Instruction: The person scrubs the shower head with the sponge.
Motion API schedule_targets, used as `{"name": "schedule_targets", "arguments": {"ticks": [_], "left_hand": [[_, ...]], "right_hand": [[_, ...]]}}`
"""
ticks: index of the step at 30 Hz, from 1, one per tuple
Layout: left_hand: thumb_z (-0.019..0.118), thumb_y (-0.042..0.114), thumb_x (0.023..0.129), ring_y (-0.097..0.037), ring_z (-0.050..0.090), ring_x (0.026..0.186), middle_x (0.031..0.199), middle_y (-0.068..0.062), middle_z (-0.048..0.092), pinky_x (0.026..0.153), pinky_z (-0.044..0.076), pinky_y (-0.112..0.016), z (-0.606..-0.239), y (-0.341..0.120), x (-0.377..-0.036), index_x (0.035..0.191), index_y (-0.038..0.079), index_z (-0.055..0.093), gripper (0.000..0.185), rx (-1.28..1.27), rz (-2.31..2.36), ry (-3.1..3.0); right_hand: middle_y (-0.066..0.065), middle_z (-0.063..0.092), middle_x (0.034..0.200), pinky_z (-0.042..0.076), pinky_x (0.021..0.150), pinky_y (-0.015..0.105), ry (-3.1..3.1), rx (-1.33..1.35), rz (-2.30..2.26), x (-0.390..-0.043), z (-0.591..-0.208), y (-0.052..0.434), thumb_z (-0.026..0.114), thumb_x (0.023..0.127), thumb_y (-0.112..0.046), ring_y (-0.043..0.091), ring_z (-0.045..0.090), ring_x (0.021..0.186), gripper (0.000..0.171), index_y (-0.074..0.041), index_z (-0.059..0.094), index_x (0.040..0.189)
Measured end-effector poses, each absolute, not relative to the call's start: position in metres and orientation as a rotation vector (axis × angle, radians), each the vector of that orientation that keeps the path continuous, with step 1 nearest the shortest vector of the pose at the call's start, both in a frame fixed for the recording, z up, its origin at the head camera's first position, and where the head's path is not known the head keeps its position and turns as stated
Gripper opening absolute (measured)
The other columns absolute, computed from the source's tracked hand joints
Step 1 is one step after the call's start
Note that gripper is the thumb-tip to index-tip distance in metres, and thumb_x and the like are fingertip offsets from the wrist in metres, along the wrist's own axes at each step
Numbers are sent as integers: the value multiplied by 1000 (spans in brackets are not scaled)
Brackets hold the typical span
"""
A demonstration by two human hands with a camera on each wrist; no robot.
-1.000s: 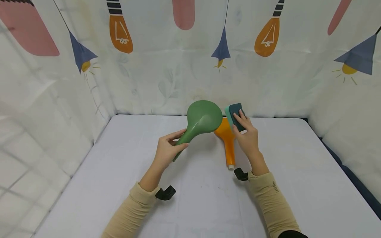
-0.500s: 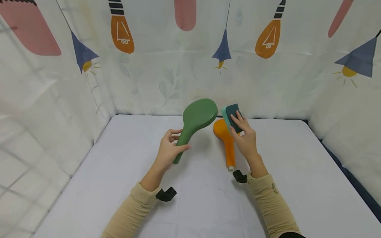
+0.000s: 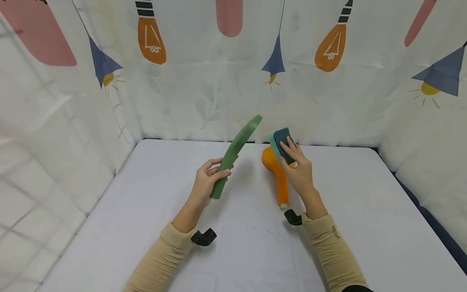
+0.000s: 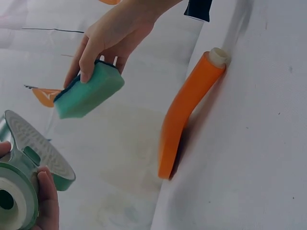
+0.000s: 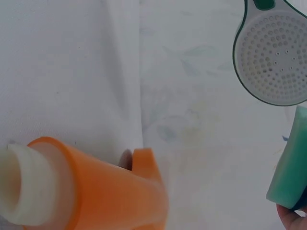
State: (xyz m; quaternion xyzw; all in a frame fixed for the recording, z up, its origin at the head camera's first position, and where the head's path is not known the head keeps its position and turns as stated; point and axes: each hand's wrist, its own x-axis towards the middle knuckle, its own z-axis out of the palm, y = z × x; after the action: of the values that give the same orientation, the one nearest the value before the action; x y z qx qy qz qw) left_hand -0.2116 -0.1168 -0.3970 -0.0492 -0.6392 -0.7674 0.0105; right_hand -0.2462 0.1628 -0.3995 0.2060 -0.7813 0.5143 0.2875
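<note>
In the head view my left hand grips the handle of a green shower head, raised above the table and seen edge-on. Its pale spray face, dotted with small holes, shows in the right wrist view. My right hand holds a two-layer sponge, dark teal on one side and mint green on the other. A gap separates sponge and green shower head. Below the sponge, an orange shower head lies on the table, its white threaded end toward me; the sponge and right hand hide part of its head.
A white cloth covers the table. Behind it hangs a pale curtain printed with lamps and bulbs, which also runs along both sides. A black wrist mount juts from the left sleeve, another from the right.
The left hand has turned the green shower head from its broad back to edge-on, with its spray face now toward the right. The right hand has shifted slightly left with the sponge.
</note>
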Motion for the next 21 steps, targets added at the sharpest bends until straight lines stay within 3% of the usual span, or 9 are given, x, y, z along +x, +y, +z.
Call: {"name": "schedule_targets", "arguments": {"ticks": [6, 12, 16, 21], "left_hand": [[64, -4, 96, -13, 72, 86, 112, -12, 64, 77, 58, -27, -397, -116, -212, 139, -8, 55, 44, -190, -2471, -1932], [59, -2, 100, -19, 75, 86, 121, -24, 65, 78, 60, -31, -398, -116, -212, 156, 3, 40, 59, -275, -2571, -1874], [53, 0, 103, -21, 75, 88, 134, -32, 57, 75, 60, -30, -401, -118, -213, 159, 5, 34, 59, -359, -2657, -1863], [47, 4, 106, -20, 75, 91, 138, -26, 56, 73, 59, -27, -405, -119, -214, 160, 3, 31, 57, -451, -2782, -1823]], "right_hand": [[20, 47, 152, 26, 115, 62, -2069, 572, 1374, -246, -399, 163, 68, 94, 7, 51, 28, 146, 41, 4, 64, 135], [20, 48, 151, 26, 115, 61, -2053, 581, 1357, -246, -398, 161, 68, 94, 7, 48, 31, 145, 41, 4, 64, 135], [20, 48, 151, 29, 114, 60, -2048, 594, 1338, -245, -399, 159, 69, 92, 9, 48, 33, 145, 42, 5, 65, 134], [22, 48, 150, 26, 116, 60, -2019, 641, 1276, -245, -400, 156, 70, 91, 10, 50, 35, 143, 43, 7, 64, 133]]}}
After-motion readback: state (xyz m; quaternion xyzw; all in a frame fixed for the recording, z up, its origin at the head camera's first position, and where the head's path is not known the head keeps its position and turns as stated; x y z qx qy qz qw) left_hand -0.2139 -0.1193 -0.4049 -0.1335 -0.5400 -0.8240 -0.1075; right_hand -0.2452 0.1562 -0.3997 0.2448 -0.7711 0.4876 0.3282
